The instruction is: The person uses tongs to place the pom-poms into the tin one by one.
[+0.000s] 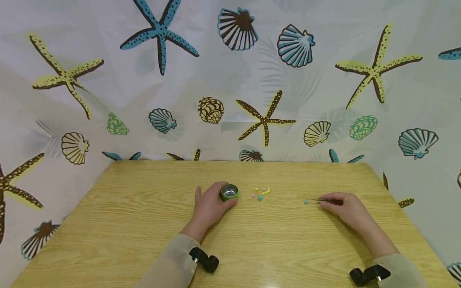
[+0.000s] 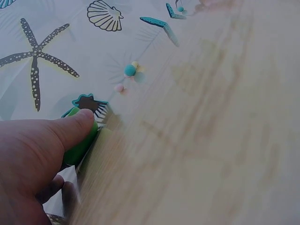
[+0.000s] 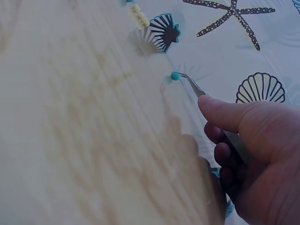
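Note:
My left hand [image 1: 210, 206] grips a small green tin [image 1: 229, 192] with a shiny inside, upright on the wooden table [image 1: 144, 232]; the thumb [image 2: 77, 123] presses its green side [image 2: 80, 146]. My right hand [image 1: 347, 210] pinches metal tweezers [image 1: 320, 201], whose tips hold a small teal bead [image 1: 305, 202] just above the table, right of the loose beads. The wrist view shows the tweezers [image 3: 194, 86] closed on that bead [image 3: 175, 76]. A cluster of small yellow, pink and teal beads [image 1: 263, 193] lies between the two hands.
A curtain printed with starfish and shells [image 1: 230, 80] rises behind the table and on both sides. The table's far edge [image 1: 237, 161] lies just beyond the beads. Black wrist camera mounts [image 1: 204, 259] sit on both sleeves.

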`<state>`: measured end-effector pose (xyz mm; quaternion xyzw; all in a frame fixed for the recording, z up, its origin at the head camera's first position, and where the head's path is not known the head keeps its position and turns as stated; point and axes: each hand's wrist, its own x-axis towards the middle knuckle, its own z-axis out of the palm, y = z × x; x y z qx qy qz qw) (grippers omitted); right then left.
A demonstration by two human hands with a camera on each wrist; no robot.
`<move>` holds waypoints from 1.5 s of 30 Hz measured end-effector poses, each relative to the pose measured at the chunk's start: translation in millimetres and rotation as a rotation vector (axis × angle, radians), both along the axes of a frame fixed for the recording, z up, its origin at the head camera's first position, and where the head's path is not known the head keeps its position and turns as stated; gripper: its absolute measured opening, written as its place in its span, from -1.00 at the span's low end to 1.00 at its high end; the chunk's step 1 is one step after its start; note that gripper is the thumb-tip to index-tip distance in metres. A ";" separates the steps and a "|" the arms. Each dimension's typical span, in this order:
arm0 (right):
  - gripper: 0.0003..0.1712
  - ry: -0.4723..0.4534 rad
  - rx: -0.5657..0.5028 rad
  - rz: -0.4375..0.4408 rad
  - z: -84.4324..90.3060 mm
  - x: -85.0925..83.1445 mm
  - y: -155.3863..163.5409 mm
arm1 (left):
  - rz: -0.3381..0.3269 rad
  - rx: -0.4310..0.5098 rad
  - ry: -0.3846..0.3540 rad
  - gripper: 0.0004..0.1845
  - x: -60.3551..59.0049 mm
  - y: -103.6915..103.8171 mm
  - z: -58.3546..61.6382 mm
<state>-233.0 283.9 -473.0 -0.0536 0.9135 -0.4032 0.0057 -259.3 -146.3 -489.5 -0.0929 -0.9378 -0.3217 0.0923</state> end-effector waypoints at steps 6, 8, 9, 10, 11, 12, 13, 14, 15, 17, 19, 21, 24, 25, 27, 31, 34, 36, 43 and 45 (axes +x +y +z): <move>-0.65 0.011 0.009 0.001 -1.9 -1.3 0.0 | -0.005 -0.009 0.004 -0.29 -1.2 -0.4 -0.7; -0.65 0.019 0.018 0.005 -2.1 -1.6 0.1 | -0.007 -0.010 0.005 -0.29 -1.5 -0.7 -1.6; -0.65 0.019 0.020 0.005 -2.1 -1.4 0.0 | -0.008 -0.008 0.005 -0.29 -1.4 -0.7 -1.6; -0.65 0.017 0.021 0.006 -1.9 -1.0 -0.2 | -0.008 -0.007 0.003 -0.29 -1.4 -0.8 -1.7; -0.64 0.015 0.023 0.006 -1.6 -0.6 -0.4 | -0.008 -0.006 0.003 -0.29 -1.4 -1.1 -2.0; -0.64 0.013 0.026 0.005 -1.2 -0.1 -0.9 | -0.008 -0.004 0.002 -0.29 -1.3 -1.3 -2.1; -0.64 0.011 0.028 0.004 -0.6 0.4 -1.4 | -0.007 -0.002 -0.003 -0.29 -1.2 -1.4 -2.1; -0.64 0.006 0.027 0.003 -0.3 0.9 -1.8 | -0.006 0.000 -0.006 -0.28 -1.1 -1.5 -2.0; -0.65 0.005 0.029 0.002 0.0 1.2 -2.0 | -0.005 0.001 -0.005 -0.28 -1.0 -1.5 -2.0; -0.65 0.006 0.034 0.000 0.1 1.6 -2.5 | -0.004 0.002 -0.007 -0.28 -1.0 -1.9 -2.5; -0.64 0.010 0.040 0.000 0.0 1.5 -2.6 | -0.004 0.004 -0.006 -0.28 -0.8 -2.0 -2.6; -0.64 0.011 0.042 -0.002 0.0 1.5 -2.9 | -0.004 0.003 -0.004 -0.29 -0.9 -2.4 -2.8; -0.64 0.009 0.039 -0.005 0.3 2.1 -3.7 | -0.004 0.000 -0.003 -0.29 -0.9 -2.7 -2.7; -0.64 0.008 0.038 -0.006 0.4 2.2 -3.8 | -0.004 -0.001 -0.004 -0.28 -0.8 -2.8 -2.5; -0.64 0.009 0.040 -0.008 0.5 2.4 -3.7 | -0.006 0.000 -0.002 -0.29 -0.4 -2.6 -2.0; -0.65 0.009 0.038 -0.009 0.3 2.3 -3.2 | -0.009 0.000 -0.002 -0.29 0.0 -1.7 -1.1; -0.65 0.009 0.037 -0.010 -0.2 2.1 -2.8 | -0.008 0.001 -0.008 -0.28 -0.1 -1.1 -0.8; -0.65 0.010 0.039 -0.011 -0.5 1.9 -2.6 | -0.008 -0.001 -0.003 -0.29 0.0 -0.7 -0.5; -0.65 0.012 0.036 -0.017 -1.2 2.4 -2.5 | -0.007 -0.003 0.003 -0.31 0.2 -1.0 -1.1; -0.64 0.016 0.035 -0.018 -1.7 2.2 -2.4 | -0.006 -0.002 0.000 -0.30 0.4 -1.0 -1.0</move>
